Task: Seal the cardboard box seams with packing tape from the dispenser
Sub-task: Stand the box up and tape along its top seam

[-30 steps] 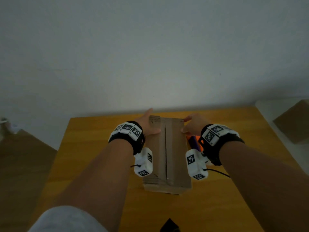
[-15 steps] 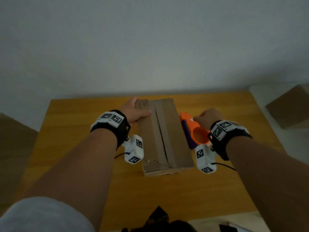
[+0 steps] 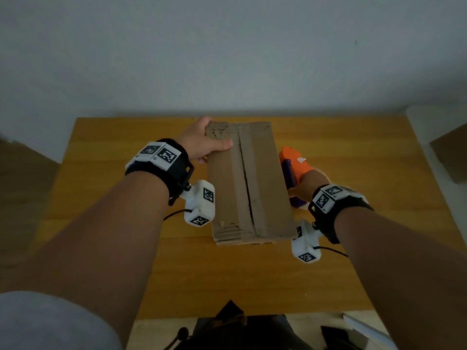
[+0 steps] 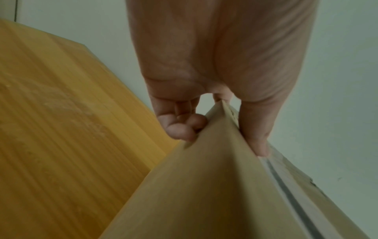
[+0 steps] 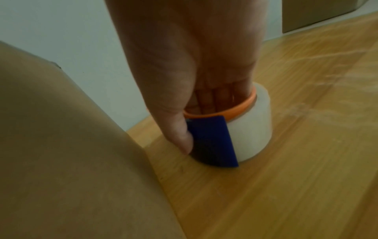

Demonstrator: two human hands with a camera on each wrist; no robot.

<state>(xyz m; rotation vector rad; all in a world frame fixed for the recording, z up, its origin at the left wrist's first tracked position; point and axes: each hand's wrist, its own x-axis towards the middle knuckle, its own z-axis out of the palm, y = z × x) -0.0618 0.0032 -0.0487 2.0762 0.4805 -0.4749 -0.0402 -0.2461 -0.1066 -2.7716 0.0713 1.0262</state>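
Observation:
A long brown cardboard box (image 3: 250, 183) lies on the wooden table (image 3: 126, 248), its top flaps meeting at a centre seam. My left hand (image 3: 202, 142) grips the box's far left corner, thumb on top and fingers (image 4: 180, 127) curled against the side (image 4: 204, 186). To the right of the box stands the orange and blue tape dispenser (image 3: 293, 162) with a clear roll (image 5: 251, 129). My right hand (image 3: 308, 185) has fingers inside the orange ring (image 5: 235, 111) and the thumb on the blue plate (image 5: 212, 142).
Another cardboard box (image 3: 449, 152) stands on a white surface at the right. The box side (image 5: 61, 145) is close to the left of the dispenser. A wall runs behind the table's far edge. Dark items (image 3: 235, 329) lie at the near edge.
My right hand left the box's far right corner, moved right and took hold of the tape dispenser. The left hand stays on the box's far left corner.

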